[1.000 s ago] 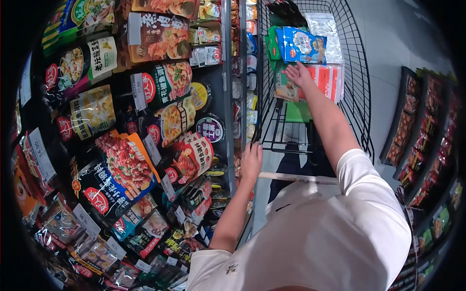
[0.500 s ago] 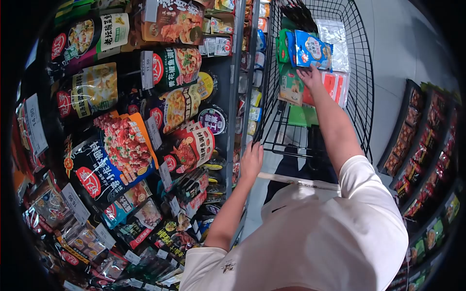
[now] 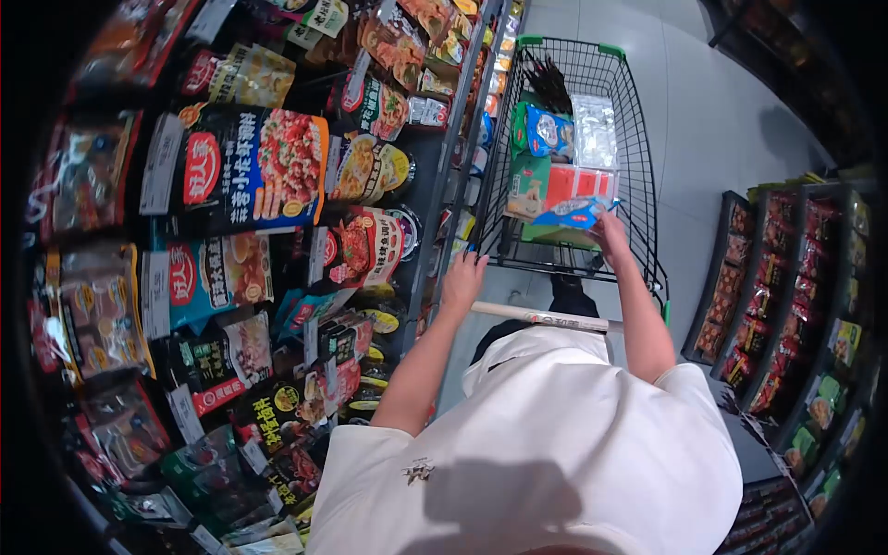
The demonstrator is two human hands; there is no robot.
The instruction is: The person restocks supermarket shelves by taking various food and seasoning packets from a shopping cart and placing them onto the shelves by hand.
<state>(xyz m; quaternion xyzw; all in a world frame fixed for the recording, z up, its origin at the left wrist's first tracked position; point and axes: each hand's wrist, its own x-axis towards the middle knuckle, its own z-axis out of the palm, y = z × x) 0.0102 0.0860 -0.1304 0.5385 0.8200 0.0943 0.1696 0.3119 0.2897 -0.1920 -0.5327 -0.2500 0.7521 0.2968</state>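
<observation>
My right hand (image 3: 610,237) grips one end of a blue-and-white packet (image 3: 575,214) over the near end of the shopping cart (image 3: 640,139). A second blue packet (image 3: 549,132) lies farther inside, against something green. Under the held packet, red-and-white packs (image 3: 566,181) and a green package (image 3: 530,180) show in part. Silvery wrapped packs (image 3: 595,129) fill the right side of the load. My left hand (image 3: 465,280) is open, fingers stretched forward, between the shelf edge and the cart's near left corner; whether it touches either I cannot tell.
Shelves of seasoning pouches (image 3: 254,166) with price tags rise close on my left. The cart's pale handle (image 3: 546,317) crosses in front of my waist. To the right stand racks of red snack packs (image 3: 763,305), with tiled floor (image 3: 684,102) beyond the cart.
My right hand has drawn back towards me, bringing a blue packet from the pile to the cart's near end. My left hand stays near the shelf edge. The view has shifted.
</observation>
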